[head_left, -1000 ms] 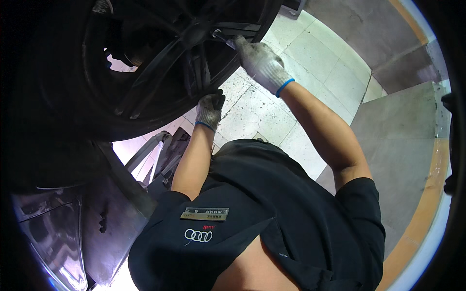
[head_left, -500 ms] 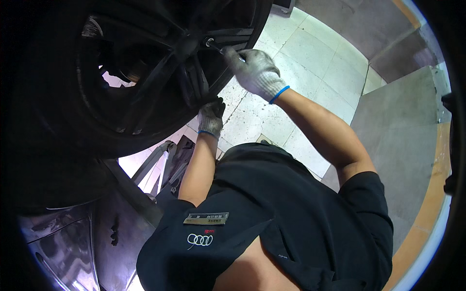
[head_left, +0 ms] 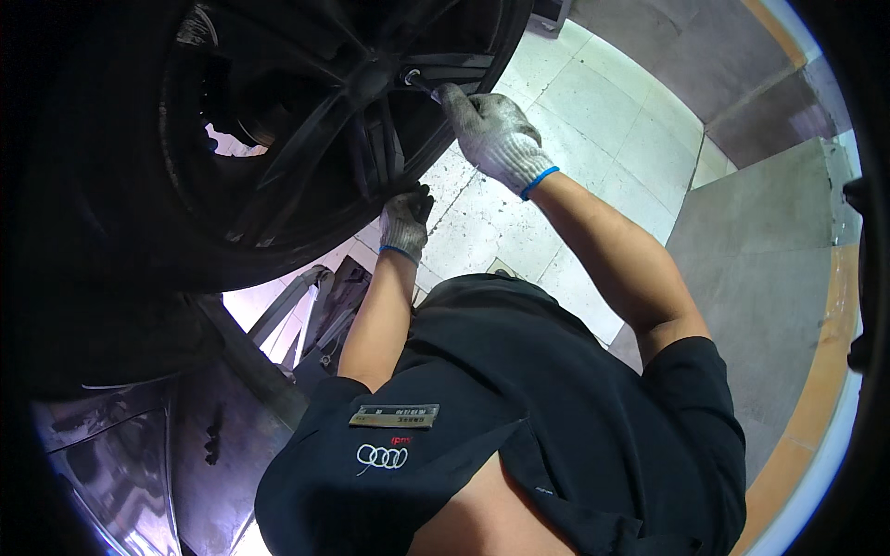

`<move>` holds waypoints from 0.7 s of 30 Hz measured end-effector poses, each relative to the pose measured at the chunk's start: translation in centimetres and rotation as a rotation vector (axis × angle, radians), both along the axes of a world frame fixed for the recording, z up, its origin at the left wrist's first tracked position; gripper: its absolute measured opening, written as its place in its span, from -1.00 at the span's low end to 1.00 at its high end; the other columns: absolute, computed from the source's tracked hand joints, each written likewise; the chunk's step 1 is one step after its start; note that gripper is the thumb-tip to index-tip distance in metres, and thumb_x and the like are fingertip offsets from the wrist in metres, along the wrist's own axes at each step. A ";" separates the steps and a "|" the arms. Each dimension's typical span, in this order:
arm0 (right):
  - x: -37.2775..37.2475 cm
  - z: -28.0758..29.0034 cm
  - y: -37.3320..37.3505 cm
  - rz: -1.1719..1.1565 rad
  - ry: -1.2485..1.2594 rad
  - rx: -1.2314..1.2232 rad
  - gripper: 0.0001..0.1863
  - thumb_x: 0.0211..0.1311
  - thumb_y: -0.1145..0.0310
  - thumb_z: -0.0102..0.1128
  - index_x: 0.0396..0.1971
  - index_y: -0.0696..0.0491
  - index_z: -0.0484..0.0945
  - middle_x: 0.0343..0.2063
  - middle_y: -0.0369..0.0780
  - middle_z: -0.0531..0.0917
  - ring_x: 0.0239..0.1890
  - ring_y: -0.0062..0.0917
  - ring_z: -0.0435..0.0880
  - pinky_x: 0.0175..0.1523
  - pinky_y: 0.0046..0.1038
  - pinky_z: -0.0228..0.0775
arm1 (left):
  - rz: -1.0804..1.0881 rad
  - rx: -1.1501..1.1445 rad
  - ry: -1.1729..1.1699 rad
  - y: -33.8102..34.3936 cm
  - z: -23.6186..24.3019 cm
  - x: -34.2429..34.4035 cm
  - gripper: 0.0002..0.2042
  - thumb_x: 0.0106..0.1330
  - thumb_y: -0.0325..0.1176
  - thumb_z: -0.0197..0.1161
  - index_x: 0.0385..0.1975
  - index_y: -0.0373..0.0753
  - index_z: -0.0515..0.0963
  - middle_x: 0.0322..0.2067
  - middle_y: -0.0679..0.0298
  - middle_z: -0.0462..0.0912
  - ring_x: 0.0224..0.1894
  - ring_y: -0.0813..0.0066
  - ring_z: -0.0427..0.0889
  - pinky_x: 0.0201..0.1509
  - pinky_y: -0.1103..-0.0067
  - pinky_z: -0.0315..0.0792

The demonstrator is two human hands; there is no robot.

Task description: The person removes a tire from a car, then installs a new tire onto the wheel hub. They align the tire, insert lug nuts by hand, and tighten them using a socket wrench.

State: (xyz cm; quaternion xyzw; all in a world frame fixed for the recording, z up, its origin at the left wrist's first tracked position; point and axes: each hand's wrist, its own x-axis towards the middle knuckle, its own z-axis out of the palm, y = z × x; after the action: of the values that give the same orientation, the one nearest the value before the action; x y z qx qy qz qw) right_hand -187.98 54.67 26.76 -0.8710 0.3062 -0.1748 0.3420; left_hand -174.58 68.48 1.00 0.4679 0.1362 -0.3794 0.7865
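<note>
A dark wheel [head_left: 373,79] with a spoked rim and black tyre fills the upper left. My right hand [head_left: 496,125], in a grey-white knit glove with a blue cuff, is closed around a slim dark tool [head_left: 422,85]. The tool's silver-ringed end sits at a hole near the hub, between the spokes; most of its handle is hidden in the glove. Lower down, my left hand [head_left: 404,224], gloved the same way, holds the bottom edge of the tyre. Its fingertips show beside the tread, while part of the palm is hidden.
Pale floor tiles [head_left: 593,120] lie beyond the wheel. Grey panels with an orange edge [head_left: 816,371] stand at the right. A metal stand or arm [head_left: 301,310] is under the wheel, and glossy dark car bodywork [head_left: 116,473] is at the lower left.
The wheel and both hands appear slightly farther right in the picture. My right hand still has the tool at the hub, and my left hand is still at the tyre's edge.
</note>
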 end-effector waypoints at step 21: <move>-3.4 -1.3 -0.4 -0.053 0.024 0.462 -0.24 0.53 -0.30 -0.11 -0.41 0.17 0.67 -0.60 -0.13 0.61 -0.48 -0.39 0.63 -0.23 -0.24 0.52 | -0.099 -0.039 0.084 1.4 0.6 -0.8 -0.68 0.43 -0.32 0.17 0.15 -0.18 0.52 0.10 0.04 0.66 0.07 0.03 0.69 0.16 0.11 0.62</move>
State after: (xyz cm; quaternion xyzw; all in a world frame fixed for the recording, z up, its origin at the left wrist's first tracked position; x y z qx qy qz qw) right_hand -191.41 54.27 25.41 -0.7634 0.3647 -0.0988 0.5239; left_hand -175.43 69.85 1.65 0.4425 0.1383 -0.4398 0.7692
